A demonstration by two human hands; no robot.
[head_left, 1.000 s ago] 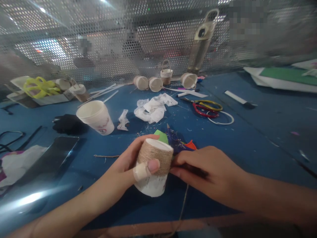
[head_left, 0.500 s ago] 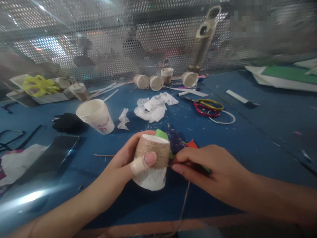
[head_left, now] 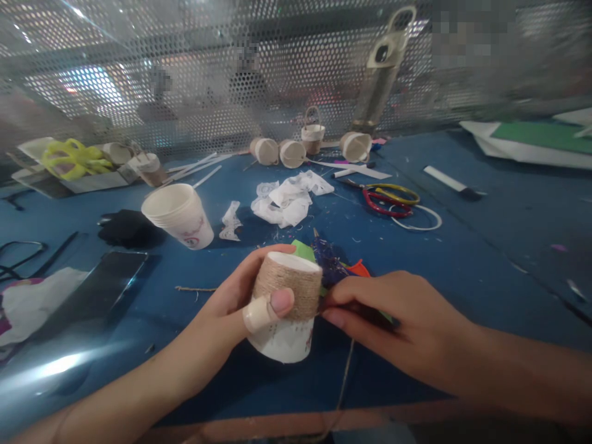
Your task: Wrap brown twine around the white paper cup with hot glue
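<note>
My left hand (head_left: 240, 308) is wrapped round an upside-down white paper cup (head_left: 285, 308), thumb with a plaster pressing on the brown twine wound round the cup's upper half. My right hand (head_left: 393, 320) is pinched against the cup's right side, holding the twine (head_left: 343, 382), which trails down over the table's front edge. Both hands are low in the middle of the view, above the blue table (head_left: 462, 259).
A stack of paper cups (head_left: 178, 216) lies tilted at left, near a black phone (head_left: 99, 290). Crumpled white paper (head_left: 287, 200), red and yellow scissors (head_left: 388, 200), several small cups (head_left: 291, 153) and coloured scraps (head_left: 333, 262) lie behind. A perforated metal screen (head_left: 185, 74) closes the back.
The cup has turned and shifted slightly in my left hand while my right hand stays pinched at its side; everything else is still.
</note>
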